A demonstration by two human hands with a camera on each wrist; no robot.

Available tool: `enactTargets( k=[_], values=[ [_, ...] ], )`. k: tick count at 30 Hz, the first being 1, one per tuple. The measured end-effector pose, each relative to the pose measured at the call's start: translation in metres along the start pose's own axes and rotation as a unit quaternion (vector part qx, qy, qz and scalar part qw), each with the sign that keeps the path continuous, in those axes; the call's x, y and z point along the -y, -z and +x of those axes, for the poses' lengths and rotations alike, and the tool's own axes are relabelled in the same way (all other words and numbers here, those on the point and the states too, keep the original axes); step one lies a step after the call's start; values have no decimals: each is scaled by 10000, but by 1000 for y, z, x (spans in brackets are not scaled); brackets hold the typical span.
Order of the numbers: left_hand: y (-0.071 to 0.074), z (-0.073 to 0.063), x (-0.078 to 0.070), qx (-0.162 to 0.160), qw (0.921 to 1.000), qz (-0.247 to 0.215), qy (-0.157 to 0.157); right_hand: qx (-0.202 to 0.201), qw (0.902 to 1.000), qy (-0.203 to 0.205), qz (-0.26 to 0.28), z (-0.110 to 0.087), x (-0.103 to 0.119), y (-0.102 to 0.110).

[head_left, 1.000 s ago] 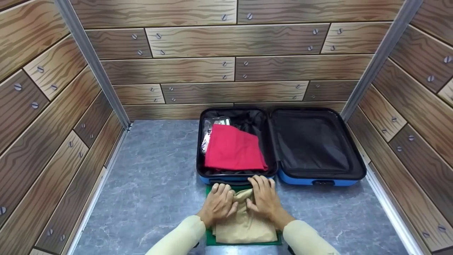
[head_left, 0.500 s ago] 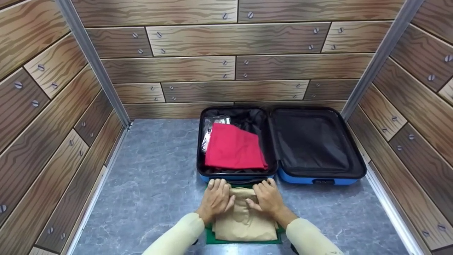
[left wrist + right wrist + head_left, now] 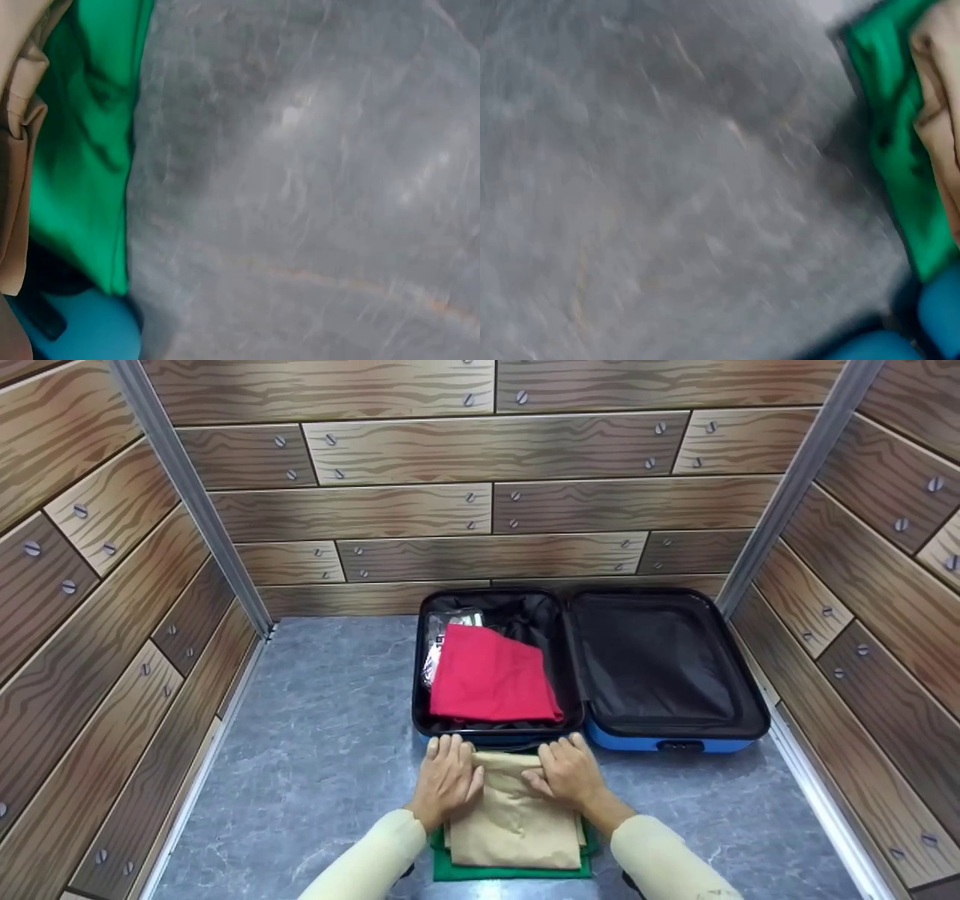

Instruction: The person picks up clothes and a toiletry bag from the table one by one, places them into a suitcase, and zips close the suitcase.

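A folded beige cloth lies on a folded green cloth on the floor in front of the suitcase. At the beige cloth's far left corner my left hand grips the edge, its thumb on top. The far right corner is held the same way by my right hand. Between the hands the far edge runs nearly straight. Both wrist views catch only the sides of the layers: the green cloth and beige folds on the left, the green cloth on the right.
An open blue suitcase with black lining stands just beyond my hands. Its left half holds a folded red cloth and a clear plastic package. The lid half lies open to the right. Wood-patterned walls surround the grey floor.
My hands have moved apart along the beige cloth's far edge. The bunched fabric between them has flattened and the edge has straightened. The suitcase and red cloth stay put.
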State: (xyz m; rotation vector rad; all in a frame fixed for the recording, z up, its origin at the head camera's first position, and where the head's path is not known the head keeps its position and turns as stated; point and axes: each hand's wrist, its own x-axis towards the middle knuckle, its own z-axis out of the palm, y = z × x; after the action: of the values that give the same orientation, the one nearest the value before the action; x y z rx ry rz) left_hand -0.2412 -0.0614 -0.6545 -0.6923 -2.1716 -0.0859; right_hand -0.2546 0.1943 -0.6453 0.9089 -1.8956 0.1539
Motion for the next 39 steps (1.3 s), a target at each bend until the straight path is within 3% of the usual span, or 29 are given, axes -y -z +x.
enactTargets(
  k=[4,11,19,24,30,34,37,39],
  values=[
    [5,19,13,-119,9999,81,-72,-173,9995,237,-140,26,-14,3],
    [16,65,42,96,9992,350,-179,-334,9968,514,-510,79,-45,5],
    [22,117,77,282,9964,776,-199,-96,9940,399,-1011,130,-72,-2],
    [21,138,87,529,9934,1010,-92,424,9906,60,-1302,142,-81,-10],
    [15,144,86,1136,9878,1051,147,1373,9804,-361,-1366,137,-84,-20],
    [12,151,86,1283,9864,1006,198,1625,9742,-611,-1444,138,-85,-22],
    [9,157,87,1466,9835,990,389,2004,9643,-978,-1431,143,-85,-22],
    [7,159,88,1730,9777,955,705,2495,9491,-1354,-1367,148,-85,-22]
  ],
)
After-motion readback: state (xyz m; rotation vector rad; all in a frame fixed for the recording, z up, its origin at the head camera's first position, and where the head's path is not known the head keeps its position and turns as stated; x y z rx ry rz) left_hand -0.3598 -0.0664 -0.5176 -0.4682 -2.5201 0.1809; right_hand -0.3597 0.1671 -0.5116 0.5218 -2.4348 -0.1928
